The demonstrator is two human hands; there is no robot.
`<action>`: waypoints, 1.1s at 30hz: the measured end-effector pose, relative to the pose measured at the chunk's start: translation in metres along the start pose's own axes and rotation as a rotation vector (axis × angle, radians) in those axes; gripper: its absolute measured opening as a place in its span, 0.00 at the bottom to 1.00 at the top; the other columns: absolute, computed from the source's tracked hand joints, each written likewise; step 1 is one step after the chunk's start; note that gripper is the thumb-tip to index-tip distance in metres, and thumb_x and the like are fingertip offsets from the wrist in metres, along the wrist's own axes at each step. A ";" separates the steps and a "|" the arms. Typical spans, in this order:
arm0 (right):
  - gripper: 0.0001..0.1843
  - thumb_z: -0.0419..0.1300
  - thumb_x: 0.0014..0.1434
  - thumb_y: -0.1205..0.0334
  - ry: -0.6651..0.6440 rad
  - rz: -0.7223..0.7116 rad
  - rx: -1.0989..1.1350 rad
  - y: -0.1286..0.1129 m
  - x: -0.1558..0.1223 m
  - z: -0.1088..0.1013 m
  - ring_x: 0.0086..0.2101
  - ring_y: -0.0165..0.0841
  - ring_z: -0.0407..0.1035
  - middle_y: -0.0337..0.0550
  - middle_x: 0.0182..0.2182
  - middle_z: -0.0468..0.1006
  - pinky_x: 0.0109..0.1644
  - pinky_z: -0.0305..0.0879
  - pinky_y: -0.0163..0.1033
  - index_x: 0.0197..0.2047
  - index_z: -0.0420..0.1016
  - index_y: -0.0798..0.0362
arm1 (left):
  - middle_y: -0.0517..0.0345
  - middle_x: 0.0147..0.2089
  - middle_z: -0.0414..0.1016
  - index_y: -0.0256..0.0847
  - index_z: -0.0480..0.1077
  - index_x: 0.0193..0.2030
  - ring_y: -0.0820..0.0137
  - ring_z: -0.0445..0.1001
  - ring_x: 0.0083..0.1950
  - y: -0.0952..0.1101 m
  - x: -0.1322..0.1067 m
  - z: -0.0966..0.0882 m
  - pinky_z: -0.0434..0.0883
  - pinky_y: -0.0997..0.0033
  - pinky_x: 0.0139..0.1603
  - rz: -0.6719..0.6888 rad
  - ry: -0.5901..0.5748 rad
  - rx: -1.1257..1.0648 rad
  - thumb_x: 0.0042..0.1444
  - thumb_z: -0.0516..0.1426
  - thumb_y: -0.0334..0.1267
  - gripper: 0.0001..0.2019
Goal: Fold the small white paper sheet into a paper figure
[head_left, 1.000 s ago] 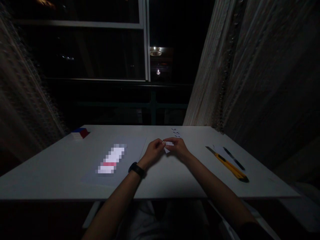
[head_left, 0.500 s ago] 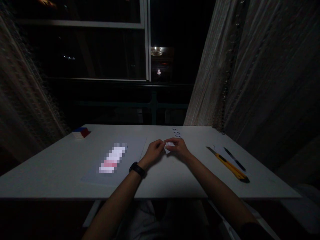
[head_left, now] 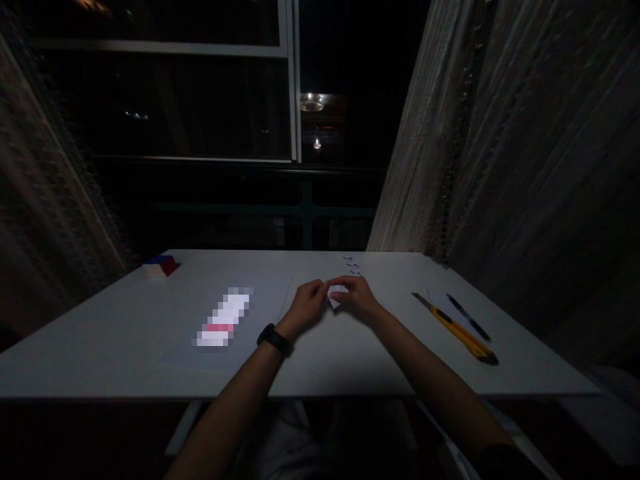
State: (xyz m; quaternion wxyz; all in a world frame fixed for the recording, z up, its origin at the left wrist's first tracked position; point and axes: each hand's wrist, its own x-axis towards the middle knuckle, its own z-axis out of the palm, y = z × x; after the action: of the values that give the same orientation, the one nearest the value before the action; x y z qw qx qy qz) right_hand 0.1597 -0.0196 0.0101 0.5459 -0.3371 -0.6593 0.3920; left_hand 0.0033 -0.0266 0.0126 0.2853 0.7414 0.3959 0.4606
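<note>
Small white paper piece (head_left: pixel 335 303) is up between the person's two hands, over the middle of the white table (head_left: pixel 345 370), near side of three small marked slips (head_left: pixel 353 265). From here, one corner of it pokes down and toward the person; the rest sits behind fingers, so long axis: can't tell.

Left hand (head_left: pixel 310 301), dark watch (head_left: pixel 274 339) on its wrist: thumb and forefinger pinched together at the piece's left side. Right hand (head_left: pixel 359 295): forefinger reaching left along the top, thumb below it, paper gripped between; other fingers curled, hard to see.

The slips line up in a row running away from the person. Right side: yellow cutter (head_left: pixel 457 331), blade tip aimed far and left, handle end near and right; dark pen (head_left: pixel 468 317) just beside, roughly parallel. Left side: large pale sheet (head_left: pixel 273 293) under a bright blurred-out rectangle (head_left: pixel 225 319), slanting away to the right.
</note>
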 end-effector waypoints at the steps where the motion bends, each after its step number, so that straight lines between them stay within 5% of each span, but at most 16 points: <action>1: 0.18 0.69 0.37 0.57 -0.010 -0.004 0.017 0.000 0.000 0.000 0.34 0.36 0.70 0.42 0.31 0.77 0.41 0.66 0.45 0.34 0.78 0.52 | 0.63 0.20 0.60 0.38 0.62 0.21 0.75 0.58 0.24 0.000 0.000 0.000 0.55 0.74 0.25 0.000 0.007 0.004 0.55 0.47 0.50 0.20; 10: 0.48 0.70 0.34 0.63 -0.009 0.161 0.310 -0.004 -0.004 0.005 0.31 0.33 0.71 0.37 0.32 0.75 0.35 0.67 0.38 0.59 0.56 0.44 | 0.63 0.21 0.60 0.40 0.58 0.22 0.74 0.58 0.25 0.001 -0.003 0.004 0.53 0.72 0.27 0.025 0.239 0.144 0.58 0.44 0.47 0.18; 16: 0.42 0.70 0.32 0.66 0.064 0.250 0.372 -0.006 -0.005 0.020 0.28 0.29 0.69 0.35 0.29 0.74 0.35 0.67 0.36 0.54 0.63 0.46 | 0.62 0.22 0.59 0.42 0.55 0.23 0.72 0.58 0.25 0.002 -0.006 0.006 0.53 0.71 0.28 0.094 0.269 0.216 0.60 0.42 0.44 0.16; 25: 0.37 0.70 0.32 0.66 -0.079 0.235 0.310 -0.004 -0.003 0.005 0.24 0.29 0.69 0.37 0.26 0.76 0.28 0.65 0.35 0.49 0.68 0.52 | 0.61 0.23 0.61 0.41 0.58 0.25 0.72 0.60 0.25 -0.003 -0.006 0.007 0.55 0.71 0.29 0.197 0.158 0.340 0.61 0.43 0.41 0.15; 33: 0.34 0.70 0.32 0.67 -0.007 0.217 0.268 -0.004 -0.004 0.010 0.21 0.26 0.65 0.34 0.22 0.73 0.25 0.63 0.32 0.46 0.69 0.53 | 0.61 0.23 0.62 0.40 0.60 0.26 0.74 0.61 0.25 -0.004 -0.006 0.007 0.55 0.72 0.28 0.262 0.112 0.398 0.62 0.42 0.40 0.15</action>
State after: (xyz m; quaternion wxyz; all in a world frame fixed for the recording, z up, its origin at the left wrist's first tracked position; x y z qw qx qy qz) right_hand 0.1502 -0.0267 0.0103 0.5384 -0.3291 -0.5628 0.5340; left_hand 0.0065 -0.0299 0.0037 0.0490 0.8014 0.3943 0.4470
